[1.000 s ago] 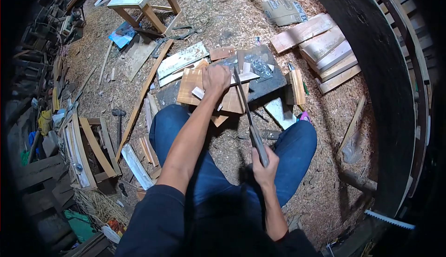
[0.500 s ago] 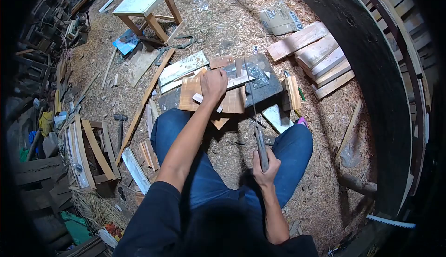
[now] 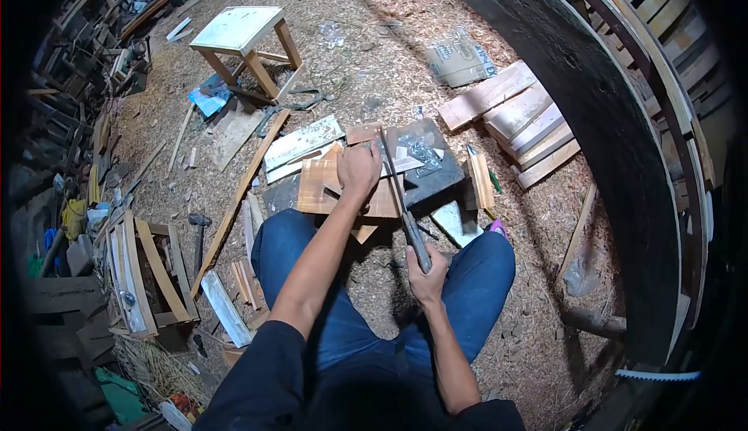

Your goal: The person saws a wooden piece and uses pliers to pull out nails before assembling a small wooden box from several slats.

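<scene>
Fingers of the right hand (image 3: 428, 275) grasp the handle of the saw (image 3: 402, 204), its blade crossing the pale strip (image 3: 406, 165) over the dark block (image 3: 446, 175). Left hand (image 3: 358, 172) bears down above the block's left half, finger grip indeterminable; strip best kept firmly pinned, blade upright.

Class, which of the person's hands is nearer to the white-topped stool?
Left: the left hand, at the wooden board, has the stool ahead and leftward; the right hand, gripping the long tool, sits farther back.
</scene>
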A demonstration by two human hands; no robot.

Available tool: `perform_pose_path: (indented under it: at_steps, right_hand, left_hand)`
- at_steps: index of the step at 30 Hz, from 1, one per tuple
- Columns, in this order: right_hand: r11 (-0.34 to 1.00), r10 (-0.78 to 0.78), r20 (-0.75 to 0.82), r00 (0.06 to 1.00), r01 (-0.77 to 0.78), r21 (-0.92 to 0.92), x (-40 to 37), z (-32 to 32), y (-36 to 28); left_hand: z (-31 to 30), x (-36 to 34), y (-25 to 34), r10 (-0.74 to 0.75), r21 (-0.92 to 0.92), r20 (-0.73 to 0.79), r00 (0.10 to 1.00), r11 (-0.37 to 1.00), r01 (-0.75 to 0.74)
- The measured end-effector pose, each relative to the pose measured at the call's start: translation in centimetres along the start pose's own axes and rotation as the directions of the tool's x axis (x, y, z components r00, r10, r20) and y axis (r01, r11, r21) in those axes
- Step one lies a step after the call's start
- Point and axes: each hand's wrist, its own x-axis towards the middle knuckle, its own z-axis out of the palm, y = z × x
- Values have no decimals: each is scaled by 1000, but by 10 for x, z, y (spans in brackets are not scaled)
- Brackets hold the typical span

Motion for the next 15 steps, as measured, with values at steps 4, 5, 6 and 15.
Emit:
perform_pose_path:
  at_steps: [4, 5, 6, 15]
  right_hand:
    - [999, 32, 16, 999, -32, -2, 0, 4, 4]
    - [1000, 10, 2, 1000, -10, 16, 1, 5, 5]
    - [999, -11, -13, 1000, 11, 33, 2, 5, 6]
    - [1000, -4, 47, 999, 4, 12, 1, -6, 26]
  left_hand:
    - [9, 3, -1, -79, 50, 26, 997, 996, 77]
    - [13, 4, -3, -42, 29, -17, 999, 999, 42]
    - [13, 3, -3, -5, 8, -60, 998, 1000, 6]
    - [8, 3, 1, -2, 44, 16, 1000, 999, 1]
